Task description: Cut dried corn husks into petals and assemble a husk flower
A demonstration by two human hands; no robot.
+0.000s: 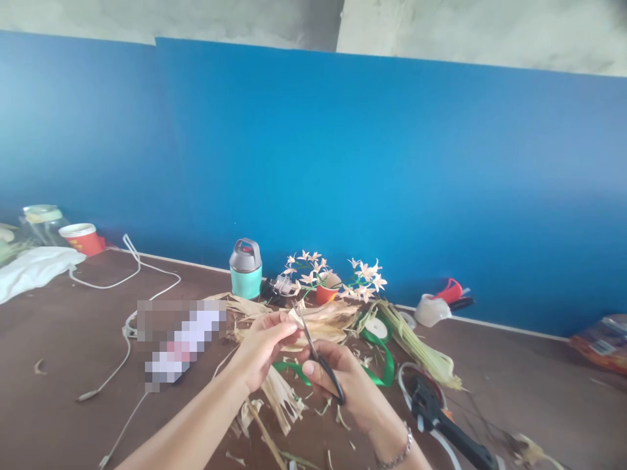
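My left hand pinches a small pale piece of dried husk between thumb and fingers. In my right hand is a pair of scissors with black handles, its blades pointing up and away beside that piece. Whether the blades touch it, I cannot tell. Behind both hands lies a heap of dried husks. A cut, fringed husk strip rests on the table below, among scattered scraps. Pale husk-like flowers on green stems stand at the back by a red paper cup.
A green ribbon spool and a bundle of greenish husks lie to the right, with a black-handled tool nearer me. Leftward are a teal jar, white cable, white cloth and another red cup. A blue panel closes the back.
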